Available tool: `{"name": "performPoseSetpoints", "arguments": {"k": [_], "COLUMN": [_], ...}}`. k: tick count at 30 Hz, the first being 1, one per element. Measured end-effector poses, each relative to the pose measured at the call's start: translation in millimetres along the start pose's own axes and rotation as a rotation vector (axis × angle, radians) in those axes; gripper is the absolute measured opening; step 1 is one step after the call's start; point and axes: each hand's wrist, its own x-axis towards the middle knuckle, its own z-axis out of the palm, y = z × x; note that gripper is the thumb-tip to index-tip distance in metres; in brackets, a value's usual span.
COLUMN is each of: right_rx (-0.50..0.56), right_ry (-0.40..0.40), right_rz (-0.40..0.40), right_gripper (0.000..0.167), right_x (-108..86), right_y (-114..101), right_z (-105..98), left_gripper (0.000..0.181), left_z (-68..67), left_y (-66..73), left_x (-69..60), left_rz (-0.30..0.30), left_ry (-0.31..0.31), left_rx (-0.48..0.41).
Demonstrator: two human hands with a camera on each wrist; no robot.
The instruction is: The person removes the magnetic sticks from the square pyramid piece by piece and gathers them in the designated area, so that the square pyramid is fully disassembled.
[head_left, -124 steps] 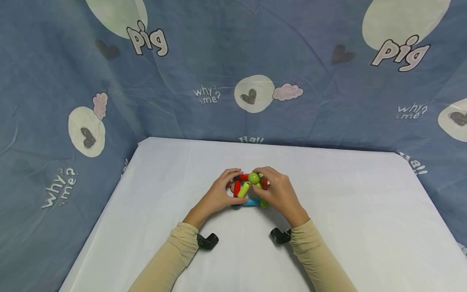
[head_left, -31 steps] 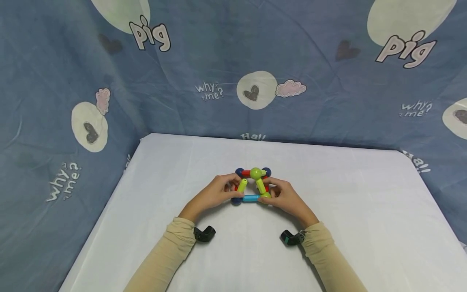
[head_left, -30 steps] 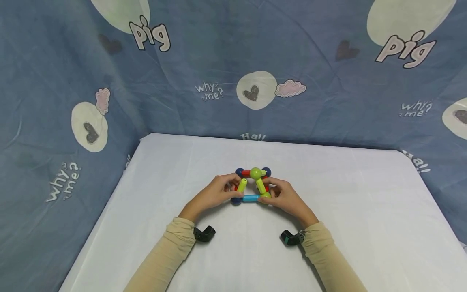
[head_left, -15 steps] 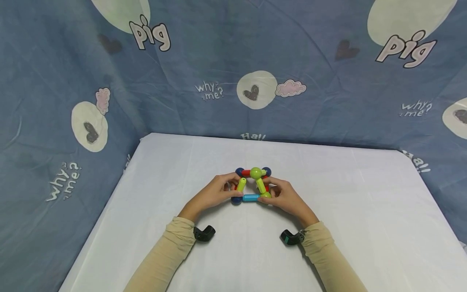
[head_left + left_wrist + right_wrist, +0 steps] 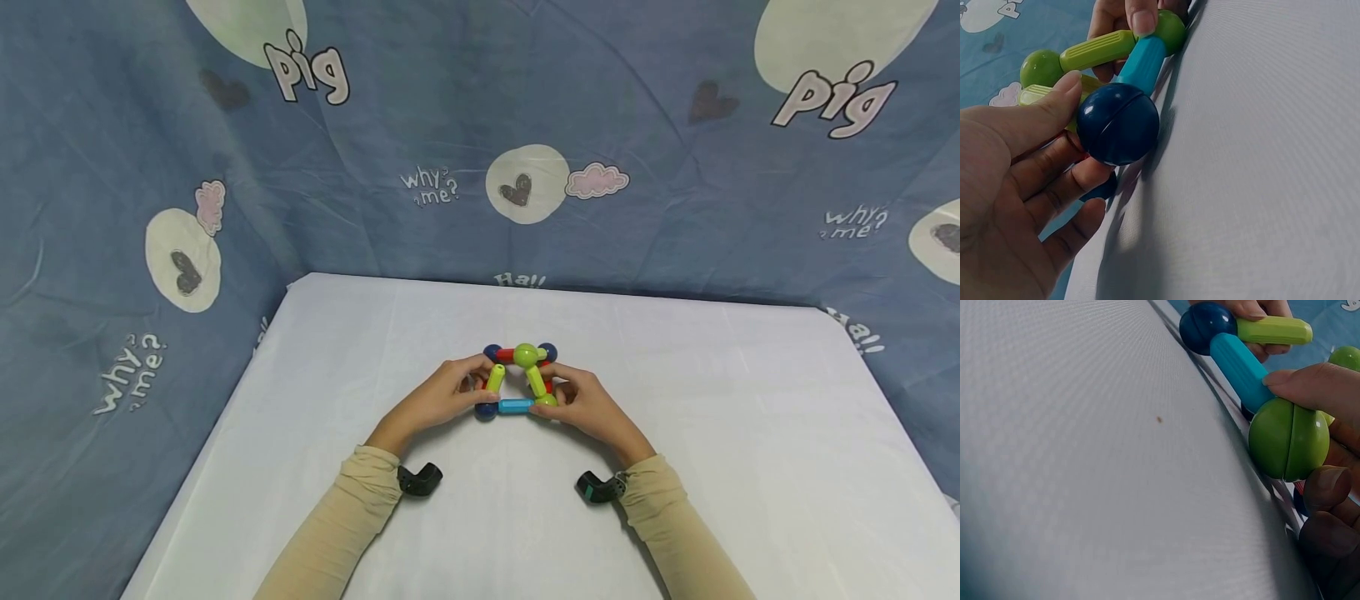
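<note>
Ball-and-rod frame (image 5: 535,383) sits on the white desk (image 5: 675,417), between the hands. It looks light, its parts stiff and hardy, though they may pull apart where they meet. The left hand (image 5: 442,392) pinches its near-left corner, the right hand (image 5: 596,408) its near-right. Ribbed rods, like the blue rod (image 5: 1241,372), should grip best; the near dark-blue ball (image 5: 1119,125) looks glossier, likely slicker.

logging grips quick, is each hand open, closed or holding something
Left hand: closed, holding the toy frame at its near navy ball.
Right hand: closed, holding the frame at its near green ball.
</note>
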Motion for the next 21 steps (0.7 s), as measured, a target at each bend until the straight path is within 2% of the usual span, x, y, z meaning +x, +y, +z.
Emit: {"name": "performPoseSetpoints", "arguments": {"k": [12,15,21], "right_rx": [0.011,0.016,0.017], "right_ry": [0.0,0.002,0.006], "right_rz": [0.016,0.019,0.011], "right_gripper": [0.045,0.045,0.046], "right_x": [-0.5,-0.3,0.5], "right_y": [0.0,-0.2,0.3], "right_z": [-0.3,-0.2,0.0], "left_gripper": [0.022,0.02,0.019], "left_z": [4.6,6.5,3.0], "left_y": [-2.5,-3.1,0.4], "left_x": [1.4,1.5,-0.3], "left_rz": [0.016,-0.008,-0.061], "left_ry": [-0.01,-0.016,0.025], "left_rx": [-0.02,-0.049,-0.069]}}
